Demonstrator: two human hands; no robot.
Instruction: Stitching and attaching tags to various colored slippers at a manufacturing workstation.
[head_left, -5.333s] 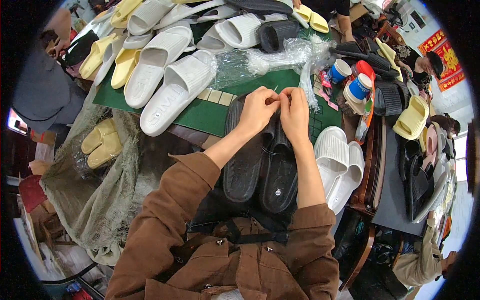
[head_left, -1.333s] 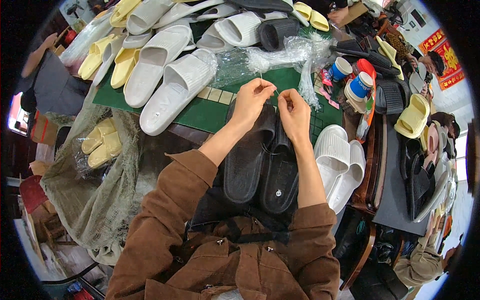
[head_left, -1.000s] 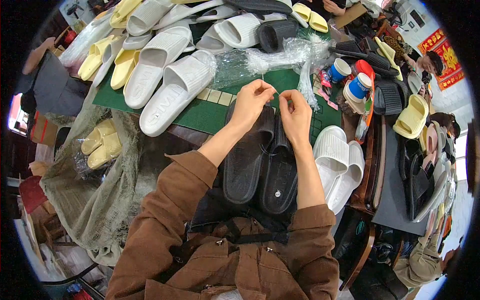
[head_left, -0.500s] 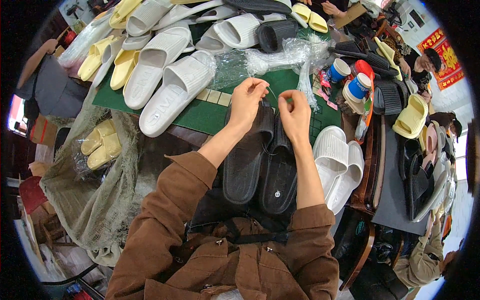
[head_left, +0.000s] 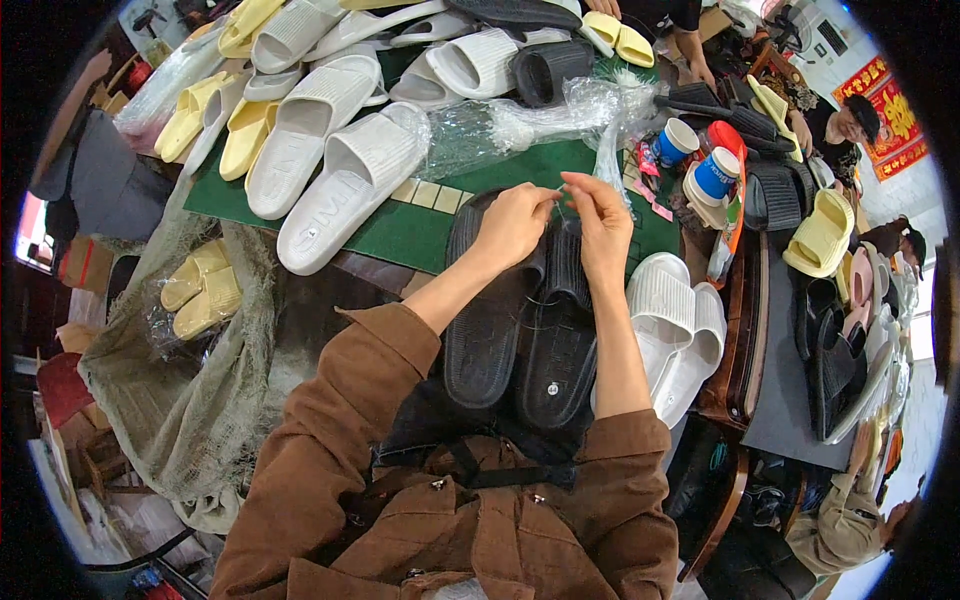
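A pair of black slide sandals lies side by side in front of me, the left sandal (head_left: 480, 350) and the right sandal (head_left: 557, 375), toes pointing away. Above their straps, my left hand (head_left: 512, 228) and my right hand (head_left: 602, 228) meet fingertip to fingertip. Both pinch a thin clear plastic tie (head_left: 562, 192), whose pale line also shows looping down between the sandals. How its ends join is too fine to make out. My hands partly cover the straps.
A green-topped table (head_left: 400, 235) carries grey slides (head_left: 350, 190), a clear bundle of thin strands (head_left: 608, 160) and blue paper cups (head_left: 716, 175). White slides (head_left: 662, 330) stand right of my arm. Yellow slides (head_left: 205, 290) lie on a sack (head_left: 170, 420) at left. Other people work around.
My hands have come together, the left moving right and slightly down, the right slightly up. Across the table, a co-worker's arm has reached further in.
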